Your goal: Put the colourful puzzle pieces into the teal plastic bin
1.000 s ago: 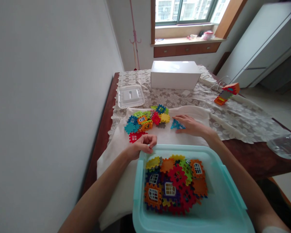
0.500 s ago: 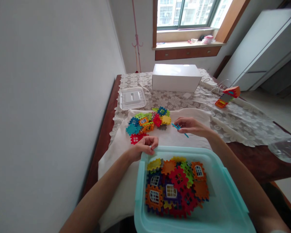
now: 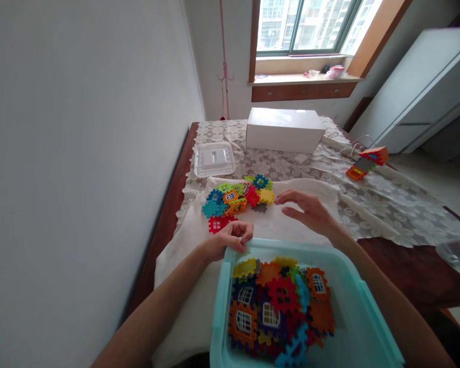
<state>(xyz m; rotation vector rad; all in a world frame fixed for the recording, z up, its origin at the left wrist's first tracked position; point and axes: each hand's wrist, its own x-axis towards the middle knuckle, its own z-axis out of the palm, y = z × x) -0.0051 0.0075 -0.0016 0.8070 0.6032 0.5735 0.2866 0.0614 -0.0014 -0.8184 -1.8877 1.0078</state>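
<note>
Gripping the teal tub by the far left corner of its rim, the left hand is closed, with fingers curled at the edge. The right hand is empty: thumb and fingers parted, held just beside the yellow piece at the right side of the loose pile. Contact between fingertips and pile cannot be confirmed. The pile lies beyond the tub, on a white cloth over the counter; its flat, toothed pieces partly overlap. Similar heaped pieces fill the tub's left part, a blue toothed piece resting on top.

Assessment: the pieces appear to be thin moulded plastic, therefore light, stiff and unlikely to break under an ordinary pinch. Smooth faces may slip; notched edges and window openings should give purchase. Recommended hold: thumb and finger across opposite edges. The tub, judged rigid and heavier as loaded, is best held by its rim.
</note>
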